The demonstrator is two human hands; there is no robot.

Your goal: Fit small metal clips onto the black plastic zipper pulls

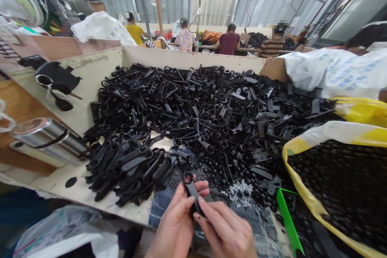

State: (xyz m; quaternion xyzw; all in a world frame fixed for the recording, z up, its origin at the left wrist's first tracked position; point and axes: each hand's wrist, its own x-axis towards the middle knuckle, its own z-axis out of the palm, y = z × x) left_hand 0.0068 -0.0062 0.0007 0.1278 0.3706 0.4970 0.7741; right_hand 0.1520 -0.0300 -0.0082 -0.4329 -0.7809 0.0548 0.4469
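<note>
The one camera rides on the person's head, facing forward and tipped down. It looks from just above the left hand (173, 225) and right hand (225, 229), low in the frame around a black plastic piece (192, 197), then reaches across the long bin (193, 58) toward a distant co-worker (229, 42).

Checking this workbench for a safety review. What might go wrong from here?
The black plastic ring-ended part pinched between the left hand and right hand might slip into the heap of black plastic parts and be lost among look-alikes. The small silver metal pieces lie loose near the hands, so a knock could scatter them. The yellow-rimmed bag of black beads sits open and could spill if bumped.
</note>
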